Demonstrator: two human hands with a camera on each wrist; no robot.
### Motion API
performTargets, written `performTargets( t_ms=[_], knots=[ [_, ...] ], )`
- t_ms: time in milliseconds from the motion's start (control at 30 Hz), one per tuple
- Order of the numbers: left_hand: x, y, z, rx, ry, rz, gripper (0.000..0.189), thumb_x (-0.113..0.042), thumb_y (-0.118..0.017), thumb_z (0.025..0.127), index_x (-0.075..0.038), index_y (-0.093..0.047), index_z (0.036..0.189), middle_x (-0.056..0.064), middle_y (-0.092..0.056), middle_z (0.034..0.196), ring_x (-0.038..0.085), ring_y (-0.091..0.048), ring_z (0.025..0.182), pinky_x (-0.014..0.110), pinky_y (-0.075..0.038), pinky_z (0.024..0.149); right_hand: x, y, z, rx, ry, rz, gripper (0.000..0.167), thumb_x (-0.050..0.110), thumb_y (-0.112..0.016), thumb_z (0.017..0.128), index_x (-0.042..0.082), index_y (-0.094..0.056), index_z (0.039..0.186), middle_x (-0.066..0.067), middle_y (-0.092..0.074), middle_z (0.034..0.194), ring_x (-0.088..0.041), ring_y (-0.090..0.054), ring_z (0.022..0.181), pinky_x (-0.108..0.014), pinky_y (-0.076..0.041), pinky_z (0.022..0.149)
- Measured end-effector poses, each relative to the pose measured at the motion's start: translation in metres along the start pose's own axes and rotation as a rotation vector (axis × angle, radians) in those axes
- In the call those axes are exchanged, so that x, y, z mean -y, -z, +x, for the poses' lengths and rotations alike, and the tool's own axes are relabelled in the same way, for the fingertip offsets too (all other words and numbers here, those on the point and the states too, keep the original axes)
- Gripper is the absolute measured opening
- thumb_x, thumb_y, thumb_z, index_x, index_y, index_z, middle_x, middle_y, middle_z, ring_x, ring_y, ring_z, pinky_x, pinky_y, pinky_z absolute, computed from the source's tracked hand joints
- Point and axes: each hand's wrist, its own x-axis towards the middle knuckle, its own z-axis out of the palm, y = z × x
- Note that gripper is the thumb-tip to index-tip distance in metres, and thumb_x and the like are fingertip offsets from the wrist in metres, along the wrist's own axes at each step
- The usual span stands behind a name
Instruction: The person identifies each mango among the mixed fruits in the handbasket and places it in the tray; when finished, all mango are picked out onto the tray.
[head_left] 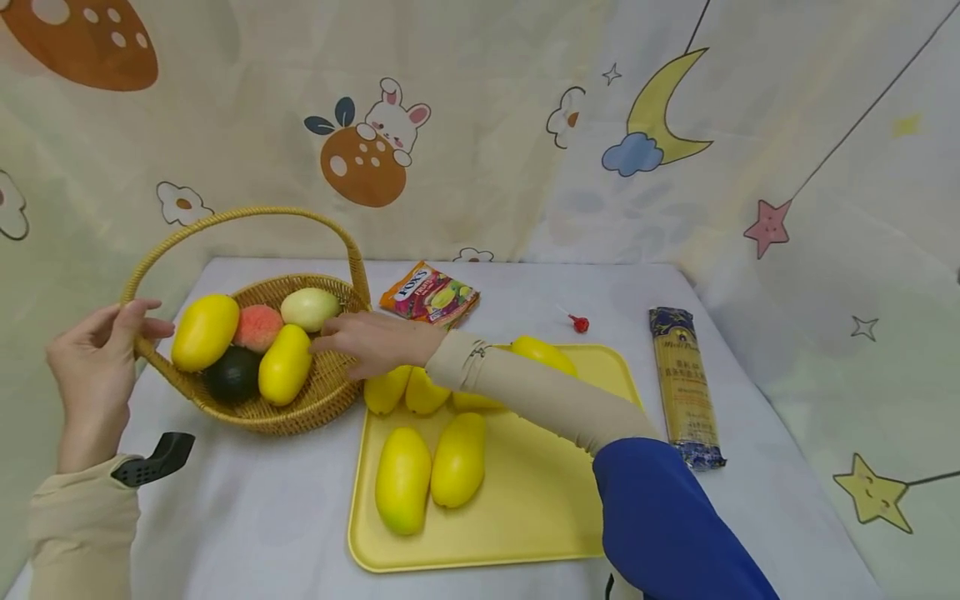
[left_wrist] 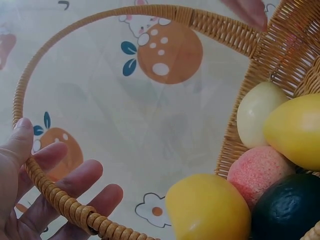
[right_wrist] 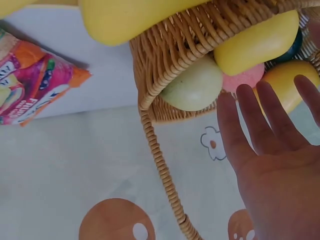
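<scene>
Our left hand [head_left: 93, 354] grips the arched handle of the woven wicker basket [head_left: 315, 400] at the tabletop's [head_left: 247, 517] left; our right hand [head_left: 367, 342] hovers released, fingers straight, beside a yellow mango [head_left: 285, 364] lying inside.

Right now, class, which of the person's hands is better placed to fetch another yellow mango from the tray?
Probably the right hand: open and empty at the basket rim, beside the tray's mangoes. The left hand holds the basket handle.

Woven wicker basket [head_left: 300, 408], smooth glossy mangoes [head_left: 403, 479], matt plastic tray [head_left: 540, 500].
</scene>
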Motion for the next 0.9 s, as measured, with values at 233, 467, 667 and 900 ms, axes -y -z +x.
performTargets(
  t_ms=[233,467,667,900],
  knots=[
    [-0.003,-0.002,0.0,0.0,0.025,-0.022,0.031,-0.03,-0.066,0.089,-0.006,-0.073,0.107,-0.011,-0.066,0.065,0.005,-0.061,0.07,0.009,-0.045,0.072,0.001,-0.001,0.034,0.006,-0.024,-0.036,0.054,0.018,-0.061,0.093,0.02,-0.044,0.144,-0.007,-0.045,0.139,-0.017,-0.051,0.113,-0.024,-0.044,0.089],
    [-0.002,0.0,-0.004,-0.001,0.045,0.025,0.036,-0.035,-0.063,0.089,-0.008,-0.072,0.112,-0.013,-0.066,0.068,0.003,-0.061,0.075,0.008,-0.045,0.074,0.013,-0.008,0.062,0.033,-0.071,-0.112,0.06,0.021,-0.061,0.094,0.03,-0.036,0.148,-0.003,-0.038,0.145,-0.018,-0.047,0.123,-0.028,-0.041,0.1],
    [-0.001,0.0,-0.003,-0.002,-0.001,0.034,0.034,-0.031,-0.062,0.091,-0.006,-0.072,0.111,-0.014,-0.065,0.068,0.003,-0.061,0.075,0.007,-0.046,0.074,0.016,-0.014,0.082,0.052,-0.071,-0.157,0.06,0.023,-0.064,0.092,0.03,-0.039,0.146,0.0,-0.042,0.137,-0.015,-0.047,0.12,-0.024,-0.043,0.094],
    [0.0,0.0,-0.002,-0.001,-0.002,0.003,0.033,-0.029,-0.062,0.091,-0.005,-0.072,0.111,-0.013,-0.066,0.067,0.004,-0.061,0.073,0.008,-0.047,0.074,0.02,-0.025,0.095,0.095,-0.053,-0.199,0.064,0.031,-0.064,0.092,0.028,-0.035,0.148,0.001,-0.032,0.151,-0.012,-0.03,0.139,-0.028,-0.036,0.107]
  ],
)
